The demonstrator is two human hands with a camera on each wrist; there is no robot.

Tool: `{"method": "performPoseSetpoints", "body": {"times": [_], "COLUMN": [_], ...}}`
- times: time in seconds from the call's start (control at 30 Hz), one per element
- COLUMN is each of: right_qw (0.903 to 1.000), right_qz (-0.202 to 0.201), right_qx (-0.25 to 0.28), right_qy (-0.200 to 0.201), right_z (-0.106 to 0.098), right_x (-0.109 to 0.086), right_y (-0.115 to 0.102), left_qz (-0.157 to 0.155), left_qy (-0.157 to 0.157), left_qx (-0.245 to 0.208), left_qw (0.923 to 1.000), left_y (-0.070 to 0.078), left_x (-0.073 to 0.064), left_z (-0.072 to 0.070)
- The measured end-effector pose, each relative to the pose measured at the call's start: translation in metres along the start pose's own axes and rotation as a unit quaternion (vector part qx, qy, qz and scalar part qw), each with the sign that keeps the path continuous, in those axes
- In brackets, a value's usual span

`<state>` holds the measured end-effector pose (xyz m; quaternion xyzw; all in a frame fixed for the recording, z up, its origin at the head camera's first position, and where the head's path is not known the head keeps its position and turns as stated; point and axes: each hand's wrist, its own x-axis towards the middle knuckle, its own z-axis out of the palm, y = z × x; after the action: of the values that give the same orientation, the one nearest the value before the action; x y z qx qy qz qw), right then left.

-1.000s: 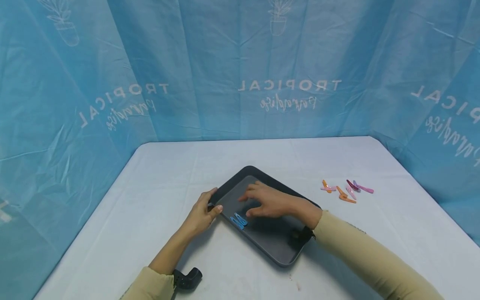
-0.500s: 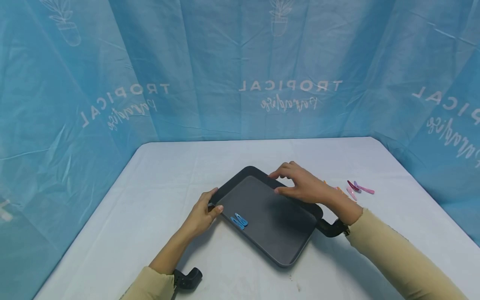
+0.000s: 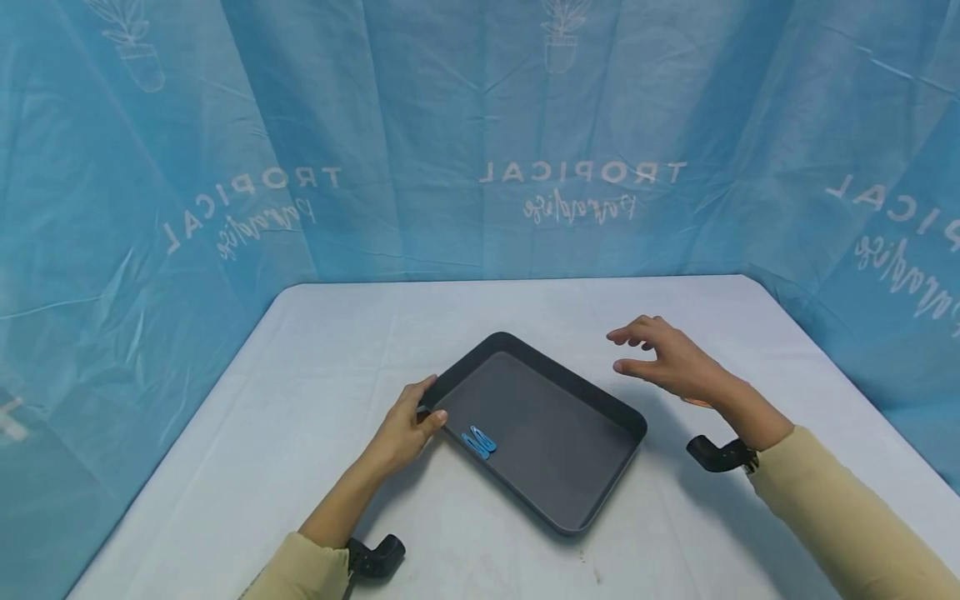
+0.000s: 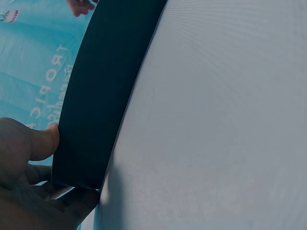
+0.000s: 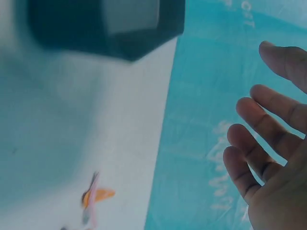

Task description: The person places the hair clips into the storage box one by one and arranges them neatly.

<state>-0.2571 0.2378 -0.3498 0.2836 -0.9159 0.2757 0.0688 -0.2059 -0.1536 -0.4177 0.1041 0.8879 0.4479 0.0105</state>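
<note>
A dark grey rectangular tray (image 3: 540, 433) lies slantwise on the white table. My left hand (image 3: 401, 427) grips its left corner, thumb over the rim and fingers along the outer side; the left wrist view shows the thumb against the tray wall (image 4: 96, 105). Blue snap hair clips (image 3: 478, 442) lie side by side inside the tray near that hand. My right hand (image 3: 675, 358) hovers beyond the tray's right side, fingers spread and holding nothing. An orange hair clip (image 3: 697, 402) peeks out under the right wrist. In the right wrist view, orange and pink clips (image 5: 101, 194) lie crossed and blurred.
A white cloth (image 3: 360, 333) covers the table. Blue printed curtains (image 3: 420, 225) stand behind it and on both sides. Each wrist wears a black camera mount, such as the right one (image 3: 716, 454). My right forearm hides most of the clips on the right.
My right hand has moved from above the inside of the tray, across its far rim, to the right over the loose clips. The left hand and tray have stayed put.
</note>
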Motion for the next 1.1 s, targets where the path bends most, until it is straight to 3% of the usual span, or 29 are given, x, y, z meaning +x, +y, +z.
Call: {"method": "performPoseSetpoints", "body": {"times": [0.27, 0.57, 1.1], "right_qw": [0.9984, 0.9918, 0.9812], "right_qz": [0.056, 0.119, 0.169], "right_qx": [0.008, 0.024, -0.007], "right_qy": [-0.005, -0.041, -0.094], "right_z": [-0.001, 0.001, 0.006], "right_x": [-0.012, -0.019, -0.024], "right_y": [0.034, 0.063, 0.096], "left_qz": [0.002, -0.001, -0.001], "left_qy": [0.000, 0.000, 0.000], "left_qx": [-0.001, -0.001, -0.006], "left_qw": [1.0000, 1.0000, 1.0000], "left_y": [0.000, 0.000, 0.000], "left_x": [0.000, 0.001, 0.001], "left_z": [0.000, 0.000, 0.000]}}
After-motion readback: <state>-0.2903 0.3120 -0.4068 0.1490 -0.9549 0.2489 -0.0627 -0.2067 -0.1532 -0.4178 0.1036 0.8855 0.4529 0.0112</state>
